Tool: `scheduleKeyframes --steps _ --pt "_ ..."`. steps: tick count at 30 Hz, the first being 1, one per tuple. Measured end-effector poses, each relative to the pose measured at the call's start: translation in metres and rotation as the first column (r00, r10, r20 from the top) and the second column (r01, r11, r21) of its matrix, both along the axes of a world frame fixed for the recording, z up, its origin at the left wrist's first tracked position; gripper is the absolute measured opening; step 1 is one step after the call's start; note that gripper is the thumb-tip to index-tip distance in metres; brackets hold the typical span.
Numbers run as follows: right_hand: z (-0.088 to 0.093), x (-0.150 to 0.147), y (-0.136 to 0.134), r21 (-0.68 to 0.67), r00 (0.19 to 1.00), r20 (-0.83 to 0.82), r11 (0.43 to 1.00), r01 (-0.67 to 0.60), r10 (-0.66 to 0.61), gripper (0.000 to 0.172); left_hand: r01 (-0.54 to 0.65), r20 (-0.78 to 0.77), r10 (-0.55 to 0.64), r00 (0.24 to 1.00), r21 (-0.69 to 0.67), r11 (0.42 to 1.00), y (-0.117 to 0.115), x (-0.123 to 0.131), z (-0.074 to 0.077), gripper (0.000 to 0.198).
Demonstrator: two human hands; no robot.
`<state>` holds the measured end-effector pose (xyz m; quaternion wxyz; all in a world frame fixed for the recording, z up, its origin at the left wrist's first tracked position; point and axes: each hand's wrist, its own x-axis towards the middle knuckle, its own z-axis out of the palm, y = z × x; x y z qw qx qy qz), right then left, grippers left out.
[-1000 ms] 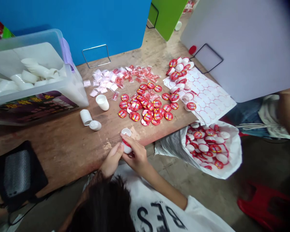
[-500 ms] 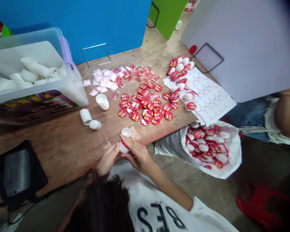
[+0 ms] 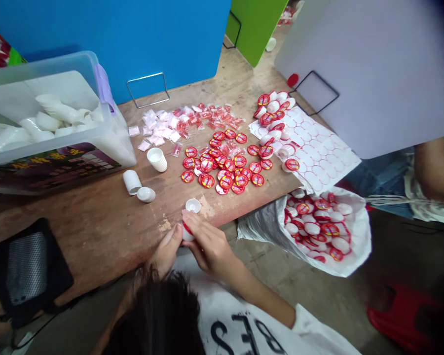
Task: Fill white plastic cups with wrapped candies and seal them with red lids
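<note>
Both my hands are closed round a small white plastic cup with a red lid [image 3: 187, 232] at the table's front edge. My left hand [image 3: 167, 250] grips it from the left, thumb against its side. From the right, my right hand [image 3: 211, 242] lays its fingers over the lid and hides much of it. Just beyond my fingertips stands an open white cup [image 3: 193, 205]. Farther off lies a spread of round red lids [image 3: 225, 165], with pink and red sachets [image 3: 192, 119] behind it. Stacked white cups [image 3: 157, 159] stand to the left, near two lying stacks [image 3: 132, 182].
A clear bin [image 3: 120, 143] of white cups stands at the left, a black mesh pouch [image 3: 31, 268] in front. Lidded cups lie on printed sheets [image 3: 318, 148] and fill a white sack [image 3: 362, 246]. Blue [image 3: 140, 39] and lilac [image 3: 366, 74] dividers border the table; another person's arm [image 3: 434, 172] is at right.
The lidded cup and both hands have shifted slightly down and left, with my right fingers farther over the lid. The whole view has moved a little.
</note>
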<state>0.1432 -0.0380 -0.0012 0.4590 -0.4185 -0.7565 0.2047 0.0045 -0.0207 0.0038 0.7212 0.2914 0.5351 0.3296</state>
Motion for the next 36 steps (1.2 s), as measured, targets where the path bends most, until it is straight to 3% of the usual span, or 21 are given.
scheduleKeyframes --steps 3,10,16,20,23,26,32,36 --pt "0.007 -0.002 0.000 0.065 0.999 0.021 0.997 0.047 -0.049 0.064 -0.078 -0.017 0.078 0.997 -0.011 0.997 -0.007 0.002 -0.001 0.058" --pt "0.003 -0.004 0.004 0.087 0.999 0.015 0.996 0.036 -0.037 0.063 -0.100 0.011 0.101 0.995 -0.042 0.994 -0.007 0.000 0.003 0.052" --pt "-0.003 0.006 0.012 -0.001 0.991 -0.128 0.999 -0.050 0.049 0.060 -0.064 0.017 0.065 0.998 -0.078 0.995 0.002 0.003 0.012 0.050" --pt "-0.002 0.009 0.017 -0.147 0.963 -0.268 0.987 -0.063 0.022 0.048 0.015 0.161 0.007 0.987 -0.136 0.991 0.009 0.007 0.024 0.044" --pt "-0.003 0.006 0.020 -0.162 0.942 -0.334 0.984 -0.078 0.020 0.043 0.034 0.246 0.003 0.969 -0.145 0.989 0.013 0.007 0.028 0.038" --pt "-0.004 0.003 0.020 -0.160 0.936 -0.352 0.984 -0.081 0.020 0.040 0.027 0.270 0.005 0.963 -0.113 0.993 0.014 0.009 0.028 0.040" --pt "0.002 0.003 0.020 -0.216 0.906 -0.423 0.973 -0.087 -0.013 0.039 0.032 0.249 -0.028 0.968 -0.012 0.999 0.013 0.017 0.032 0.062" --pt "0.002 0.003 0.021 -0.197 0.886 -0.460 0.980 -0.038 -0.058 0.038 -0.008 0.141 -0.004 0.990 0.084 0.996 0.014 0.017 0.029 0.056"
